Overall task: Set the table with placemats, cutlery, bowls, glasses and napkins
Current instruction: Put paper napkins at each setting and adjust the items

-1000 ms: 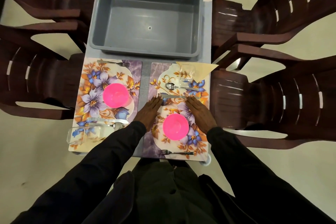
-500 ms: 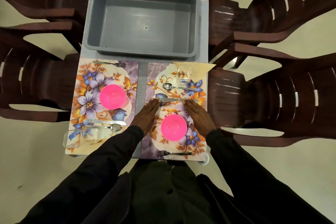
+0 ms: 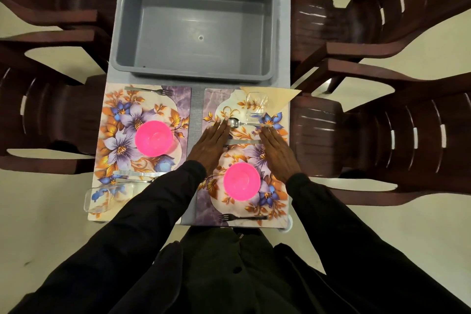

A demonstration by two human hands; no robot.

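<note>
Both hands (image 3: 212, 146) slid forward, flat on the glossy floral placemat (image 3: 276, 201).

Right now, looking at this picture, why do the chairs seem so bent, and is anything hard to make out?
Head view: the wide-angle lens bows the chairs outward at the edges. Head view: the clear glass near the napkin almost vanishes against the floral placemat. Head view: the pink bowl is so bright its inside detail washes out, and both hands, left hand and right hand, stay sharp.

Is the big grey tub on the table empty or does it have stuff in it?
Empty. The grey tub shows only its bare floor and walls, with nothing inside.
</note>
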